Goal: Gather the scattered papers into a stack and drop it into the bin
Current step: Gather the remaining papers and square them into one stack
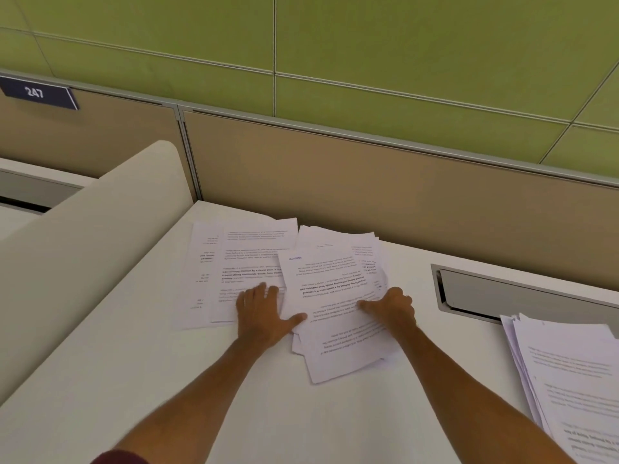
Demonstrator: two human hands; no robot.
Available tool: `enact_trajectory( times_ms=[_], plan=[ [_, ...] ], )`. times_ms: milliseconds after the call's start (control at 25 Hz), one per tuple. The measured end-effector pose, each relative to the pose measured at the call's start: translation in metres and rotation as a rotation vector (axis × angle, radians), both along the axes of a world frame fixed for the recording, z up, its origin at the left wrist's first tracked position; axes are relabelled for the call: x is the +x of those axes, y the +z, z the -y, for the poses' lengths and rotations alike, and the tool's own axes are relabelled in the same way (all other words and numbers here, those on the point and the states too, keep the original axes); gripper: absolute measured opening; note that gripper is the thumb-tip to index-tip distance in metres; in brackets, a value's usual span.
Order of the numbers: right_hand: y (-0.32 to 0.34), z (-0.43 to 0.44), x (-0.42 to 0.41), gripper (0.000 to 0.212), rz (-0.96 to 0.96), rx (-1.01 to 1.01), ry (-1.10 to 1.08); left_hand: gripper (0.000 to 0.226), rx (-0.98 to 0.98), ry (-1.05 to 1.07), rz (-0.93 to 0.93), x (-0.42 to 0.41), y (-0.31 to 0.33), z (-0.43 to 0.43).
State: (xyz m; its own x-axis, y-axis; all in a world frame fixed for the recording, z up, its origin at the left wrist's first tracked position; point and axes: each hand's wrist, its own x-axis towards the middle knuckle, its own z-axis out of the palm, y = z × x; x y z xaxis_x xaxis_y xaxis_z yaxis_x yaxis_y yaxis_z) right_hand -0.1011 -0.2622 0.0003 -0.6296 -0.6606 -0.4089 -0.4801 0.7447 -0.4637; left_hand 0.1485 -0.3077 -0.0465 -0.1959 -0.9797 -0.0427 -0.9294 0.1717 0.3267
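Printed white papers lie on a white desk (140, 380). A loose pile of several sheets (335, 296) sits in the middle, skewed and fanned. To its left lie a few flatter sheets (227, 269). My left hand (264, 313) rests flat with fingers spread on the left sheets, its thumb touching the pile's left edge. My right hand (392, 306) presses on the pile's right side, fingers pointing left across the top sheet. Another stack of papers (566, 380) lies at the right edge of the desk. No bin is in view.
A tan partition panel (335, 179) stands behind the desk, with a green wall above. A grey cable slot (502, 296) is recessed in the desk at the right. A cream curved divider (100, 236) rises at the left. A sign reading 247 (35, 92) hangs far left.
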Motion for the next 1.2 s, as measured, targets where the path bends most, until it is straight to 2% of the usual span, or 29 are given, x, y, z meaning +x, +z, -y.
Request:
enact_trajectory(
  times_ms=[80, 160, 240, 280, 360, 480, 600, 680, 760, 840, 960, 1080, 1200],
  plan=[
    [0.001, -0.004, 0.002, 0.090, -0.017, 0.015, 0.009, 0.074, -0.140, 0.059, -0.130, 0.012, 0.009, 0.010],
    [0.002, -0.007, -0.001, 0.091, -0.026, 0.012, -0.003, 0.082, -0.158, 0.205, -0.053, 0.038, 0.011, 0.024],
    [0.003, -0.008, -0.003, 0.092, -0.039, 0.009, -0.009, 0.103, 0.083, 0.407, 0.071, 0.070, 0.010, 0.033],
    [0.003, -0.008, -0.001, 0.093, -0.051, 0.012, -0.006, 0.113, 0.203, 0.492, 0.076, 0.083, 0.009, 0.035],
    [0.003, -0.003, 0.006, 0.092, -0.074, 0.030, 0.003, 0.116, 0.259, 0.495, 0.076, 0.092, 0.012, 0.035],
    [0.005, 0.005, 0.018, 0.078, -0.041, 0.043, -0.018, 0.106, 0.158, 0.369, 0.042, 0.086, 0.025, 0.037],
    [0.003, 0.007, 0.016, 0.058, 0.118, -0.002, -0.126, 0.112, 0.240, 0.561, -0.008, 0.083, 0.031, 0.031],
    [0.003, 0.004, 0.014, 0.055, 0.189, -0.012, -0.170, 0.118, 0.291, 0.684, -0.007, 0.081, 0.032, 0.026],
    [0.003, -0.001, 0.011, 0.049, 0.201, -0.063, -0.129, 0.121, 0.293, 0.728, -0.027, 0.083, 0.034, 0.026],
    [0.003, -0.007, 0.007, 0.039, 0.214, -0.146, -0.040, 0.116, 0.315, 0.770, -0.138, 0.089, 0.036, 0.029],
    [0.004, -0.021, -0.011, 0.035, 0.460, -0.339, 0.032, 0.098, 0.338, 0.733, -0.371, 0.102, 0.033, 0.028],
    [0.006, -0.035, -0.041, 0.039, 0.743, -0.494, -0.111, 0.076, 0.286, 0.575, -0.420, 0.114, 0.040, 0.021],
    [0.011, -0.046, -0.058, 0.038, 0.931, -0.518, -0.186, 0.077, 0.325, 0.428, -0.620, 0.110, 0.044, 0.013]
  ],
)
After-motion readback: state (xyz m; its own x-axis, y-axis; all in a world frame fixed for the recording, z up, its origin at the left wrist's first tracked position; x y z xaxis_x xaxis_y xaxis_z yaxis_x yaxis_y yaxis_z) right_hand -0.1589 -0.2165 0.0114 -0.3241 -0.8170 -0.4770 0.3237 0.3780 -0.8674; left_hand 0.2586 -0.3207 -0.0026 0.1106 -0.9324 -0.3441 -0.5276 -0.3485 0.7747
